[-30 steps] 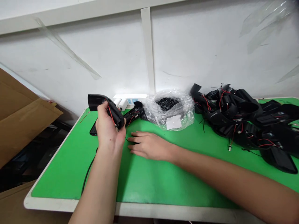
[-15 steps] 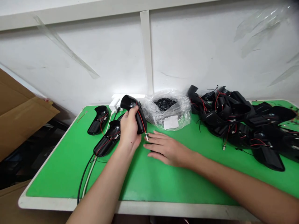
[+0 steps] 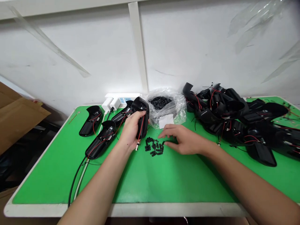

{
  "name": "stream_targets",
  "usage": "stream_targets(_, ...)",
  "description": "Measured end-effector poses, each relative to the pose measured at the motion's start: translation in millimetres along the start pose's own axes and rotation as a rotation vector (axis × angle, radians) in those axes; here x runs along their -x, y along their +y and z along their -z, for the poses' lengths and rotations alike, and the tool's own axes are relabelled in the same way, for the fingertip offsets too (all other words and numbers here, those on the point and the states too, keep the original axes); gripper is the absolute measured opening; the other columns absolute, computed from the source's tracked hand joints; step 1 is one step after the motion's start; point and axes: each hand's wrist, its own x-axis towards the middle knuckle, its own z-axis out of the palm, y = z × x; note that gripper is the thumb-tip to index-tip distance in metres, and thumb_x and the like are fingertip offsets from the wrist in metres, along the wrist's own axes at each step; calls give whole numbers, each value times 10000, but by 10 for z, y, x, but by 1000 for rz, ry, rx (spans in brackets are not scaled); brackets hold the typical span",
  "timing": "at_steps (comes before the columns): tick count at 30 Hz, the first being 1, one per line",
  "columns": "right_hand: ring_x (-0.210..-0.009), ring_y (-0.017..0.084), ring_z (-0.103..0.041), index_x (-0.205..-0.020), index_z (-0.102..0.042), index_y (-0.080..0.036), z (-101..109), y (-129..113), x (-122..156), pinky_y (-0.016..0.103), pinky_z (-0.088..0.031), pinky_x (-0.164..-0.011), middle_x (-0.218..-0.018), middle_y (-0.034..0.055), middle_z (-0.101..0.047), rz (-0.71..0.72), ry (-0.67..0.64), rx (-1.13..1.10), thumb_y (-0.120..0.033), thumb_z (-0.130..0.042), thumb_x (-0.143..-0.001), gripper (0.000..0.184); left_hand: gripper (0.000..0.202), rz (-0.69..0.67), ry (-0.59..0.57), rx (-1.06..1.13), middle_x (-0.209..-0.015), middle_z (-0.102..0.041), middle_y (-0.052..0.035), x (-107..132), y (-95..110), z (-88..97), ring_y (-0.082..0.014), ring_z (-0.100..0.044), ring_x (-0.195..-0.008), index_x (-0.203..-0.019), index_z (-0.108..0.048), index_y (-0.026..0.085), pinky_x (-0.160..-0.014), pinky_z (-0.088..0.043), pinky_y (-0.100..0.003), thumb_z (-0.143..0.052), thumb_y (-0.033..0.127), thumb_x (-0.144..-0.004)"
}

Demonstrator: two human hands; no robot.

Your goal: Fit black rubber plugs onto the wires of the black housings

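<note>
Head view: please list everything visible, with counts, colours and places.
green-topped table: one, green with white edge, under the items.
wired housings: three, black with red wires, left part of the table.
housing pile: many, black with red wires, right side.
small plastic pieces: many, black, scattered mid-table.
plastic bag: one, clear, holding black pieces, by the wall.
power strip: one, white, at the table's back edge.
cardboard: brown, far left.
left hand: one, gripping a fourth housing.
right hand: one, beside the small plastic pieces.

A white power strip [image 3: 124, 100] with plugs inserted is set at the far edge of the green worktop [image 3: 164, 182], beside a clear plastic bag [image 3: 180, 106] of black pieces. A heap of black wired housings [image 3: 217, 109] is piled far right, and cardboard sheets [image 3: 14, 109] are propped beyond the left edge.
</note>
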Motion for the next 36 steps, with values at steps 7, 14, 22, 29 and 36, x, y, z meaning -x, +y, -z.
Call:
stream_targets(7, -873, 180, -639, -950, -773, -139, -63, 74, -49, 302, -512, -795, -950, 86, -678, 63, 1, -70, -152, -689, -984, 91, 360, -3, -8, -25, -627, -614, 28, 18, -27, -47, -50, -467, -458, -793, -601, 196, -411, -327, -178, -783, 489, -689)
stream_targets(14, -761, 150, -642, -1047, -753, -178, -97, 33, -114, 278, -503, -704, -869, 32, -720, -81, 399, -255, -243, -739, -956, 113, 304, -136, 68, -93, -683, -629, 52, 66, -92, -101, -54, -542, -570, -888, -661, 212, -506, -403, -144, -820, 399, -710)
stream_targets(22, -745, 153, -631, -940, -790, -188, -91, -18, -154, 293, -499, -679, -833, 39, -705, -129, 631, -350, -271, -750, -930, 93, 299, -186, 53, -182, -789, -659, 53, 74, -175, -133, -27, -540, -670, -955, -694, 216, -655, -447, -127, -838, 370, -742)
stream_targets(29, -763, 174, -700, -1064, -805, -202, -121, -59, -152, 326, -584, -715, -853, 49, -747, -194, 637, -538, -309, -751, -914, 192, 339, -211, 28, -246, -858, -697, 37, 79, -224, -135, -51, -570, -709, -990, -691, 221, -683, -466, -151, -846, 400, -748)
stream_targets(36, -754, 164, -770, -998, -788, -183, -173, -65, -180, 320, -672, -779, -848, 39, -794, -276, 635, -847, -315, -847, -835, 218, 330, -244, 4, -264, -875, -678, 51, 102, -261, -190, -50, -580, -772, -982, -629, 226, -699, -476, -137, -830, 393, -781)
